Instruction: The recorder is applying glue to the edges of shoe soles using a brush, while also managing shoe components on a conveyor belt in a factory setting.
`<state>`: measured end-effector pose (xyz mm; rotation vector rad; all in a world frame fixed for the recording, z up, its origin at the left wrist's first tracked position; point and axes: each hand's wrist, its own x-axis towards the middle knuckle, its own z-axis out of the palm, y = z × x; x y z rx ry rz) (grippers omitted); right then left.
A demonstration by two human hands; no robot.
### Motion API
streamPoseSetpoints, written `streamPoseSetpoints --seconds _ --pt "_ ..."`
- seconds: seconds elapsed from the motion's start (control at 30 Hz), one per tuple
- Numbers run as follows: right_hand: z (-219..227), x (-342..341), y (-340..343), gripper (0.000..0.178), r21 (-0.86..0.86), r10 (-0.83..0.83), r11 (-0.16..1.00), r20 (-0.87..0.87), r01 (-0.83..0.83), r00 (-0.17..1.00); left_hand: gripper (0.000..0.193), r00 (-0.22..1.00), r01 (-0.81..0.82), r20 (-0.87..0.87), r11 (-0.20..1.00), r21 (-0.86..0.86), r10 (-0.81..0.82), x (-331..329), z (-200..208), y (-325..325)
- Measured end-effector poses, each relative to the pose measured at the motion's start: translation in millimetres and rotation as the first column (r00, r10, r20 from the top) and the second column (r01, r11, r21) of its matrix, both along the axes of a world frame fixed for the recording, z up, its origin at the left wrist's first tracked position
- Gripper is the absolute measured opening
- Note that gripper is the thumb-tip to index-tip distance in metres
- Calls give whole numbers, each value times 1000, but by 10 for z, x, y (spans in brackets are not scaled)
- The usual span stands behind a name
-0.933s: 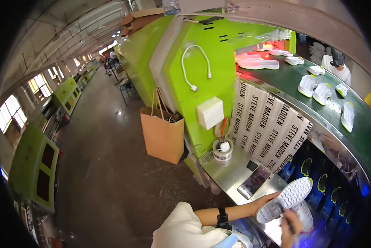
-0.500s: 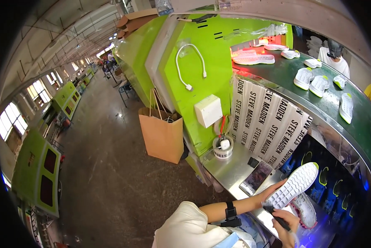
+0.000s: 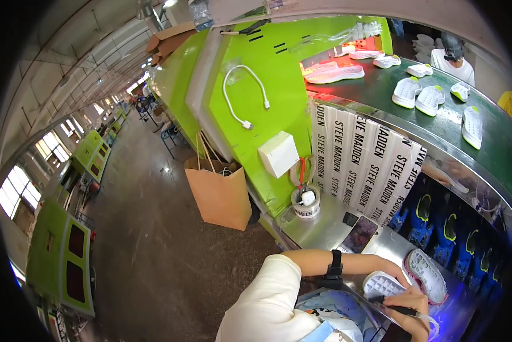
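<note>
Low at the right, my left hand (image 3: 397, 270) grips a white shoe sole (image 3: 380, 285), its fingers closed along the far edge. The sole lies low over the metal bench, its grid-like surface partly showing. My right hand (image 3: 411, 301) is closed around a black-handled brush (image 3: 402, 310), with its working end down at the sole. A pale, clear tube trails by the handle; the brush tip is mostly hidden by my fingers. Just beyond my hands, a second white sole with a pink rim (image 3: 428, 276) rests on the bench.
A phone (image 3: 360, 235) and a tape roll (image 3: 306, 203) with scissors stand on the metal bench (image 3: 324, 228). Wrapped boxes (image 3: 361, 165) lean behind. Several soles ride the green conveyor (image 3: 376, 91), with a person beyond. A paper bag (image 3: 217, 194) stands on the floor.
The sole has come down toward me from its raised, tilted pose, and both hands are lower with it. The pink-rimmed sole shows more fully. My head view has shifted slightly.
</note>
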<state>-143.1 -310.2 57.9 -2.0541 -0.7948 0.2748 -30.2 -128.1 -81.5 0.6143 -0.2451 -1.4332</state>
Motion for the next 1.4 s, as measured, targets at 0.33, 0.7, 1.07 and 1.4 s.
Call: streamPoseSetpoints --seconds 0.33,0.7,1.07,1.4 --pt "-6 119 -232 21 404 -423 818 -62 410 904 60 870 -413 -371 891 -189 324 -141 62 -111" --pt "-329 36 195 21 403 -427 839 74 365 901 59 703 -642 -612 693 -326 363 -381 197 -489" --pt "-345 -42 36 15 379 -237 834 -412 402 880 65 804 -499 -497 825 -267 326 -115 391 -462" --pt "-11 36 -255 13 190 -103 959 -453 209 886 44 939 -227 -254 973 47 231 -25 708 -528"
